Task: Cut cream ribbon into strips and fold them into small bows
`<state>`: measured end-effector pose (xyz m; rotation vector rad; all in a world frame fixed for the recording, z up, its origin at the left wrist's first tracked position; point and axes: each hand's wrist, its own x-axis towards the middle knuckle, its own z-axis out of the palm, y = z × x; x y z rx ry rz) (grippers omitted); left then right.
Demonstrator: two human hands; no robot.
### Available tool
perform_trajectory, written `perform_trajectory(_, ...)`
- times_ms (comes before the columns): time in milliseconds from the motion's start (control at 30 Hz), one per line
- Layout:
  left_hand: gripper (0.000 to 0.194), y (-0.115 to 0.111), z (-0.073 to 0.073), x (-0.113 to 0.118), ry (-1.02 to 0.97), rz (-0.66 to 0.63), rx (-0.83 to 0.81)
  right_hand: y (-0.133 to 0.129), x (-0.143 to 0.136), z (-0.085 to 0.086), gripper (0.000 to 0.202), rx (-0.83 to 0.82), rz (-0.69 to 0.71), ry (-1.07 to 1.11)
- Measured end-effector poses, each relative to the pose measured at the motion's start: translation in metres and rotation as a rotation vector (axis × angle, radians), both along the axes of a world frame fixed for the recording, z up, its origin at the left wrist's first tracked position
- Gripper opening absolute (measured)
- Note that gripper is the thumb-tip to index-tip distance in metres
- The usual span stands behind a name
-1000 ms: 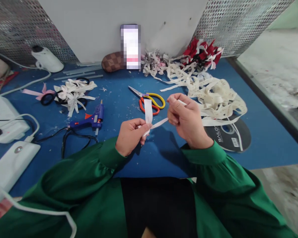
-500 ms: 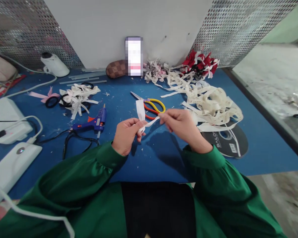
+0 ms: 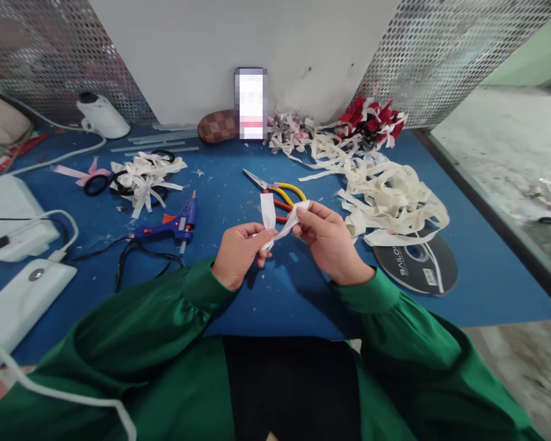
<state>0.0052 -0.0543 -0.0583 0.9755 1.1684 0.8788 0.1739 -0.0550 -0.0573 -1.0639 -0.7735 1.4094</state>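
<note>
A white ribbon (image 3: 268,211) is folded over near the middle of the blue table, between my two hands. My left hand (image 3: 242,250) pinches its crossing point between thumb and fingers, with one tail standing up above the thumb. The other tail slants up to the right, where my right hand (image 3: 325,237) grips it close to its end. Scissors (image 3: 282,195) with yellow and red handles lie just beyond the hands, their blades pointing to the back left; the ribbon and fingers partly cover the handles.
A blue glue gun (image 3: 177,226) stands at the left, near white bows (image 3: 142,174) with black hair ties. Cream ribbon (image 3: 399,190) heaps on the right beside a black reel (image 3: 416,269). A phone (image 3: 251,104) leans at the back; a white power bank (image 3: 27,306) lies front left.
My right hand has turned, its wrist dropping lower and to the left, and the ribbon tail it holds now shows wider. My left hand has shifted slightly right, still pinching the ribbon.
</note>
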Motion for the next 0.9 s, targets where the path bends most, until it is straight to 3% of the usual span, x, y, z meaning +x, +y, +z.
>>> perform_trajectory(133,0.021,0.000,-0.002,0.000,0.087,-0.064,0.009,-0.007,-0.004,0.002,0.014,0.390,-0.064,-0.511)
perform_trajectory(267,0.018,-0.002,-0.003,-0.002,0.208,-0.204,0.077,-0.011,-0.002,0.004,0.013,0.834,0.076,-1.080)
perform_trajectory(333,0.018,-0.003,-0.002,-0.003,0.315,-0.266,0.167,-0.012,0.000,0.002,0.012,0.900,0.163,-1.287)
perform_trajectory(433,0.019,-0.002,0.000,-0.005,0.491,-0.306,0.309,-0.011,0.001,-0.002,0.009,0.812,0.216,-1.483)
perform_trajectory(500,0.018,-0.001,0.002,-0.006,0.559,-0.308,0.348,-0.011,0.001,-0.005,0.007,0.710,0.233,-1.464)
perform_trajectory(667,0.022,0.001,0.002,-0.007,0.617,-0.269,0.433,-0.011,-0.002,-0.006,0.011,0.483,0.125,-1.113)
perform_trajectory(900,0.021,0.002,-0.001,-0.007,0.604,-0.253,0.499,-0.011,-0.005,-0.004,0.009,0.345,0.080,-0.937)
